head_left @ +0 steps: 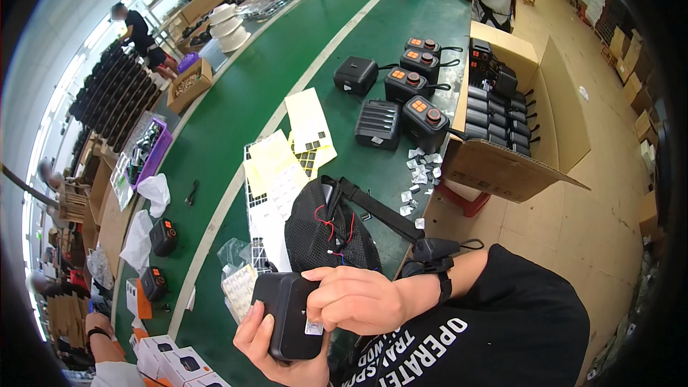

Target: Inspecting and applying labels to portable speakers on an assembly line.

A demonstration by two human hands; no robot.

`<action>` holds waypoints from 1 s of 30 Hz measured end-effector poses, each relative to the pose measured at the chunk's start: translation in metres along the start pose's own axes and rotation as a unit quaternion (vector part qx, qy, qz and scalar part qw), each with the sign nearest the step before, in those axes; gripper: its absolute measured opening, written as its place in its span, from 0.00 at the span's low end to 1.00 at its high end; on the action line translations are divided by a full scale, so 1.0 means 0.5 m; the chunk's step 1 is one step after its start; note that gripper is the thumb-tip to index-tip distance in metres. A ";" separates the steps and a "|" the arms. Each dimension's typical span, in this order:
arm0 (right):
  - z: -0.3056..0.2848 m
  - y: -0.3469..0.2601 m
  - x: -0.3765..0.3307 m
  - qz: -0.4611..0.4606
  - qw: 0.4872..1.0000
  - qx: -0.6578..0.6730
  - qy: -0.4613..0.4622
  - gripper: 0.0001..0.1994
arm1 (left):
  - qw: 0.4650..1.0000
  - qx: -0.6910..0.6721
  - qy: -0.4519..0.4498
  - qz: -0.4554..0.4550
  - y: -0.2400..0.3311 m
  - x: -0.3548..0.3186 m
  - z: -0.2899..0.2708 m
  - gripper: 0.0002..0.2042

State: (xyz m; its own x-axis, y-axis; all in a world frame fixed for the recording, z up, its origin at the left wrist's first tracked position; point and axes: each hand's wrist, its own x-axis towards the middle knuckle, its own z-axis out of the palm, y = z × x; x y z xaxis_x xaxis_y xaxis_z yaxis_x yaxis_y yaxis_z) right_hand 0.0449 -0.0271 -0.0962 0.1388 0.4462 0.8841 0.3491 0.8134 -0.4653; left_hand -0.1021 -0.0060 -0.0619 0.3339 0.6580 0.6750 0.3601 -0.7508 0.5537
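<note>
A black box-shaped device (287, 315) with rounded edges is held low in front of me. My left hand (269, 347) wraps around its left side and underside, fingers closed on it. From the right, my right hand (358, 299) rests against its side with the fingers bent and drawn together, close to a small white label (314, 327). The fingertips partly hide that side. Just beyond lies a black mesh bag (333, 233) with a strap and red cords. Sticker sheets (269, 165), white and yellow, are spread behind the bag.
Several black devices with orange buttons (426, 115) stand ahead on the green table (251, 75). Small white-and-black pieces (419, 179) lie near its right edge. An open carton (502, 165) at the right holds similar devices. White boxes (179, 365) sit lower left, beside another person's arm (104, 344).
</note>
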 end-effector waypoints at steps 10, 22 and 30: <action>0.007 0.016 -0.017 0.059 0.995 0.076 -0.029 0.09 | 0.998 -0.045 0.023 -0.038 -0.031 -0.028 0.014 0.38; 0.016 0.018 -0.009 0.036 0.998 0.060 -0.008 0.10 | 0.997 -0.047 0.032 -0.053 -0.032 -0.028 0.025 0.37; 0.015 0.004 0.009 0.127 0.987 0.094 0.043 0.10 | 0.998 -0.039 0.018 -0.051 -0.037 -0.027 0.027 0.37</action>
State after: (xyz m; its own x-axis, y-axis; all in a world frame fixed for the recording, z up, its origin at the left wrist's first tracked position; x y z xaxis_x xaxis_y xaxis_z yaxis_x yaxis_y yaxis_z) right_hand 0.0395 -0.0206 -0.0933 0.2806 0.6175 0.7348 0.1161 0.7381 -0.6647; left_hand -0.1013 -0.0001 -0.0880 0.2670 0.7295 0.6297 0.3203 -0.6835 0.6560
